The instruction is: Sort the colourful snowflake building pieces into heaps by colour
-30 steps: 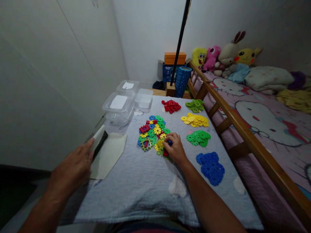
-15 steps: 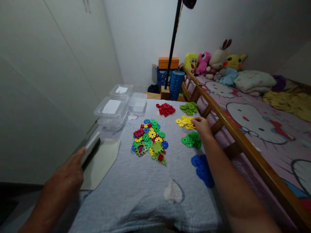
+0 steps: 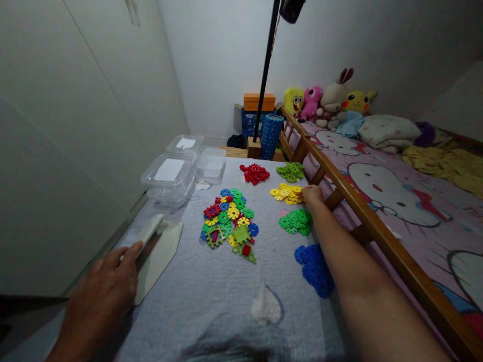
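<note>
A mixed pile of coloured plastic gear pieces (image 3: 228, 222) lies in the middle of a grey-blue quilted cloth (image 3: 211, 291). Sorted heaps lie to its right: red (image 3: 254, 173), light green (image 3: 290, 171), yellow (image 3: 286, 193), green (image 3: 296, 221) and blue (image 3: 313, 264). My right hand (image 3: 312, 197) reaches across to the right edge of the yellow heap, fingers curled down; whether it holds a piece is hidden. My left hand (image 3: 103, 291) rests flat at the near left, fingers on a cream sheet with a dark strip (image 3: 154, 246).
Clear plastic tubs with lids (image 3: 177, 171) stand at the far left of the cloth. A wooden bed rail (image 3: 362, 221) runs along the right, beyond it a pink bed with plush toys (image 3: 328, 100). A black pole (image 3: 266, 70) rises behind.
My right hand left the mixed pile and went right and away to the yellow heap. My left hand stayed on the cream sheet. The view tilted a little.
</note>
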`<state>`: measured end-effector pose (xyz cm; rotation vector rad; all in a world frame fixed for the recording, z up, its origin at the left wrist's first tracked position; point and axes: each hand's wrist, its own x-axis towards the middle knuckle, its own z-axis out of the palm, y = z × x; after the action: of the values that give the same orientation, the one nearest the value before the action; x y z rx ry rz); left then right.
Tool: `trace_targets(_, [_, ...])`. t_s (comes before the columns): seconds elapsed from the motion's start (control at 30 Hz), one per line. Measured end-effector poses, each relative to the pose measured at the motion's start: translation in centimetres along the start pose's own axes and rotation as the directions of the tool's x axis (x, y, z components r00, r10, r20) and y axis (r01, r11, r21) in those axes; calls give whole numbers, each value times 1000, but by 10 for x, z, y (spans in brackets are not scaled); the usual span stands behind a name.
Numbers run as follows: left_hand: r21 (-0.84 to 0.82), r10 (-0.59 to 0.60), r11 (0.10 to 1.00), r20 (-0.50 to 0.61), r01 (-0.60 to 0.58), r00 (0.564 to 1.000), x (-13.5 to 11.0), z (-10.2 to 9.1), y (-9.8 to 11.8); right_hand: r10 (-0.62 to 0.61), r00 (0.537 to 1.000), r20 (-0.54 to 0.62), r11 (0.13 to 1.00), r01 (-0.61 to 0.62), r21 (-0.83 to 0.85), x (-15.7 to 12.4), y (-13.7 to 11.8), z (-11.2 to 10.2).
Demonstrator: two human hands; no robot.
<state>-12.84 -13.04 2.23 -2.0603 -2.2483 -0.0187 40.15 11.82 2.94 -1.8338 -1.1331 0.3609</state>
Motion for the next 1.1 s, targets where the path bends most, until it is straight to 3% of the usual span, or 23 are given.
trace_targets(0.17, [2, 9, 1000, -58, -9, 998, -7, -5, 18, 60, 997, -39, 998, -61, -21, -7, -11, -4])
trace_targets(0.33, [5, 43, 999, -13, -43, 999, -8, 0, 27, -77, 995, 55, 975, 64, 212, -65, -52, -6])
trace_targets(0.47, [23, 69, 997, 34, -69, 997, -7, 1, 30, -210, 932, 296, 942, 111, 317, -132, -76, 3])
trace_targets(0.63, [7, 75, 997, 40, -75, 996, -6, -1, 30, -285, 842, 458, 951, 189, 244, -188, -70, 29])
trace_targets(0.93, [35, 120, 992, -40, -119, 992, -5, 5, 23, -451, 700, 554, 867, 492, 85, -209, -56, 44])
trace_targets(1.1, [76, 150, 986, -57, -146, 987, -2, 5, 22, -447, 694, 564, 853, 520, 36, -212, -56, 44])
